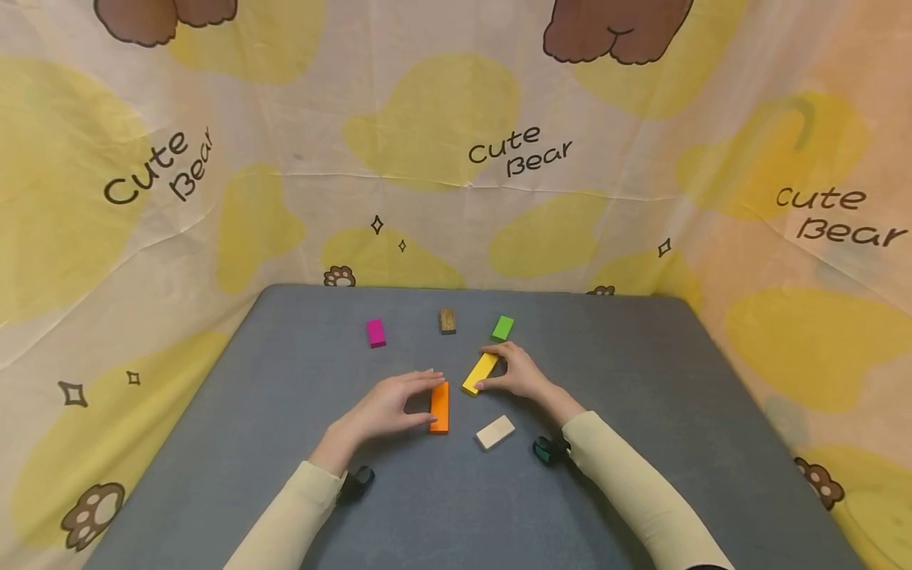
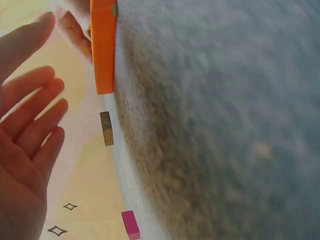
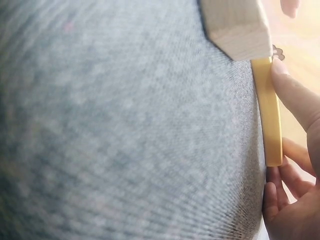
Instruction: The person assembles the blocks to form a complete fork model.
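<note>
In the head view an orange block [image 1: 440, 409] lies lengthwise near the table's middle. My left hand [image 1: 392, 405] is just left of it, fingers by its far end and thumb by its near end. The left wrist view shows that hand [image 2: 30, 115] with loosely extended fingers, a gap between them and the orange block [image 2: 103, 50]. My right hand [image 1: 523, 374] holds a yellow block [image 1: 480, 373] lying at a slant, thumb at the near end and fingers at the far end. Along the yellow block [image 3: 268, 115], the right wrist view shows the thumb against its side.
A pale wooden block [image 1: 495, 433] lies nearer me, between the arms. Farther back are a magenta block [image 1: 376, 333], a brown block [image 1: 447, 321] and a green block [image 1: 502, 328]. The grey table [image 1: 306, 340] ends at a printed cloth [image 1: 427, 214].
</note>
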{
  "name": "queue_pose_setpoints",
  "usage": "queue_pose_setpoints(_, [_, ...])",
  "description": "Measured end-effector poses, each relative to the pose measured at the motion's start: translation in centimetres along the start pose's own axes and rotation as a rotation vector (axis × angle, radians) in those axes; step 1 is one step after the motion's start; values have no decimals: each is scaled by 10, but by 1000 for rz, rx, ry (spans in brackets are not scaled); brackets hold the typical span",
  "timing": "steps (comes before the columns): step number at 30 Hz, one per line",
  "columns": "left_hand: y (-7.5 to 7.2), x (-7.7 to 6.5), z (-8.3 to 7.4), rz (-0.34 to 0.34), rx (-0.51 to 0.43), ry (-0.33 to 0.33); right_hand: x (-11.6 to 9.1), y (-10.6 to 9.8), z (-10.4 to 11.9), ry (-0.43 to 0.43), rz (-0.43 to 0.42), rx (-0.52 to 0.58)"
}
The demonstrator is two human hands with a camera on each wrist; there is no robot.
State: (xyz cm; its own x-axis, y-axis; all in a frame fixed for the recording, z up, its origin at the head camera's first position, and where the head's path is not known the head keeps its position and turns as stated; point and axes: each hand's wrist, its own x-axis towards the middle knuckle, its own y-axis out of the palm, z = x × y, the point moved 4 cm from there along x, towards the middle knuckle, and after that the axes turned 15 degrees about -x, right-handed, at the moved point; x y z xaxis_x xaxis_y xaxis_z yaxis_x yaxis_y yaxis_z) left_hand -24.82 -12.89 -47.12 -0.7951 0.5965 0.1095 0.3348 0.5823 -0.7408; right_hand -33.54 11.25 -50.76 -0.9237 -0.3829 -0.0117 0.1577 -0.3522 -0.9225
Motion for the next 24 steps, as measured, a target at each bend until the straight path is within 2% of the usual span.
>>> queue_pose_setpoints(10, [2, -5, -7, 69, 20, 118, 0, 3, -2, -4, -3, -5])
queue_pose_setpoints(17, [6, -2, -5, 118, -15, 88, 0, 1, -1, -1, 4, 1])
queue_pose_setpoints(24, [7, 1, -1, 131, -43, 73, 0, 0, -1, -5, -5, -3])
